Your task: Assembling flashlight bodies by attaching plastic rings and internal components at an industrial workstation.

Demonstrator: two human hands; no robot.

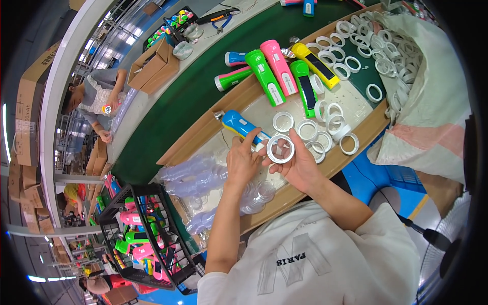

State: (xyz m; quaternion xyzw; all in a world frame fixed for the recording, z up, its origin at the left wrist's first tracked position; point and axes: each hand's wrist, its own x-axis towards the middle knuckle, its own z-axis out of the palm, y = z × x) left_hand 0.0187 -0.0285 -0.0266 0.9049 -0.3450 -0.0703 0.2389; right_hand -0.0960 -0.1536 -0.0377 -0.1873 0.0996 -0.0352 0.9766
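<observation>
A white ring (pixel 280 149) is held upright above the cardboard tray (pixel 351 108), between the thumb and fingers of my right hand (pixel 303 166). My left hand (pixel 243 161) meets the ring's left edge with curled fingers, its index finger raised; whether a transparent disc sits inside the ring I cannot tell. Behind the left hand lies a blue and yellow flashlight (pixel 239 123). Several loose white rings (pixel 307 130) are beside the right hand. Stacks of transparent plastic lenses (pixel 195 179) lie in the tray left of my left hand.
Green (pixel 265 77), pink (pixel 279 67) and yellow (pixel 316 66) flashlights lie across the tray's far side. A white sack (pixel 432 127) spills rings at right. A black crate (pixel 133 190) of flashlights stands at left. Across the green belt (pixel 152 124), a co-worker (pixel 104 96) sits near an open box (pixel 152 66).
</observation>
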